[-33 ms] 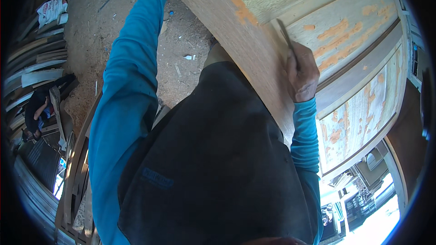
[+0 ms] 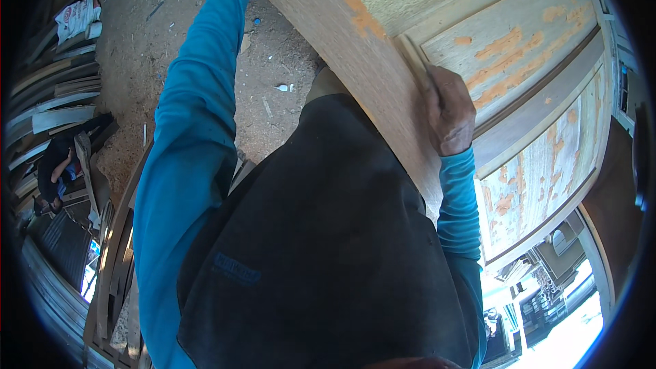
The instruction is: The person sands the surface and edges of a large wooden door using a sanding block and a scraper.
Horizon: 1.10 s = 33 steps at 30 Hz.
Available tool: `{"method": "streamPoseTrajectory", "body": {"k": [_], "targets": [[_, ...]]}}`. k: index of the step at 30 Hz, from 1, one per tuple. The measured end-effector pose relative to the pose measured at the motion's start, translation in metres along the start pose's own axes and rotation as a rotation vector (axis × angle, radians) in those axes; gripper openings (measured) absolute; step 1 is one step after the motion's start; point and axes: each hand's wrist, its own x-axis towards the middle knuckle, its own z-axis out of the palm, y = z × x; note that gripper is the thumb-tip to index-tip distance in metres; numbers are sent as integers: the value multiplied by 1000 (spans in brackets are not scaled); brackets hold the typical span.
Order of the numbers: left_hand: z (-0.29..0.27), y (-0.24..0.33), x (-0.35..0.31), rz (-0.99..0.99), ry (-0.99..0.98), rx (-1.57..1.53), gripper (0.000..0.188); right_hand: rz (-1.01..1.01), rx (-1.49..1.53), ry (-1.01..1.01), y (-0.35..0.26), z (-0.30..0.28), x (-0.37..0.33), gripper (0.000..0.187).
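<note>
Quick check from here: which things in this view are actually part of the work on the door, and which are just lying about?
In use:
- pale wooden panelled door with orange filler patches
- right hand, its grip closed on a thin flat scraper-like tool
- left arm in blue sleeve, reaching to the door's upper edge; hand out of view

Lying about:
- stacked grey wooden planks
- white crumpled sack
- wood chips on the dirt floor

Door (image 2: 519,61) at right, planks (image 2: 55,96) far left, floor (image 2: 171,34) btwn.
</note>
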Motion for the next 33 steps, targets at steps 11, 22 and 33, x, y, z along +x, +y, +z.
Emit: {"method": "streamPoseTrajectory", "body": {"k": [11,22,33], "targets": [[2,5,0,-96,-43,-32,37,142,-228,271,28,-66,16,23],[13,-37,15,-35,3,-269,33,168,-246,283,42,-76,-27,24],[10,-46,18,12,22,-182,35,103,-345,235,48,-85,-57,24]]}}
